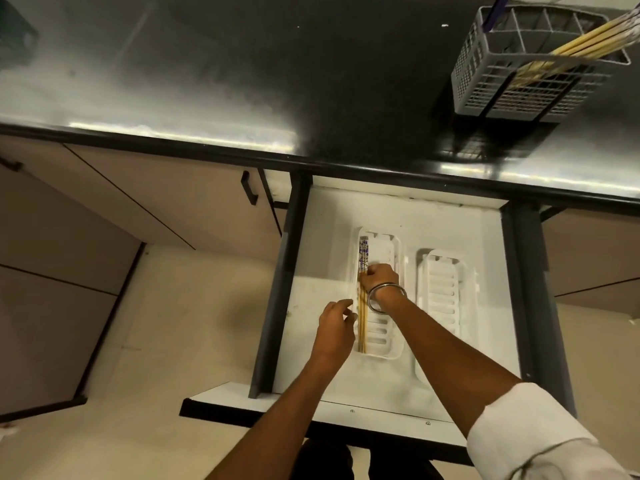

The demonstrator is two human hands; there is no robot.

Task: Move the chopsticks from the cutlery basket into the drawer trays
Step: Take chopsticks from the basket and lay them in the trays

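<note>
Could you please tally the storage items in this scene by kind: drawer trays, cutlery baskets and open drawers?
Drawer trays: 2, the left tray with chopsticks in it, and the right tray
Cutlery baskets: 1, the grey basket on the counter
Open drawers: 1, the white drawer
Total: 4

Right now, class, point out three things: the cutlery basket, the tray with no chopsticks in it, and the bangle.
cutlery basket [485, 84], head view, on its grey front wall.
empty tray [445, 289], head view, on its slotted floor.
bangle [386, 295], head view, on the metal band at the right wrist.
</note>
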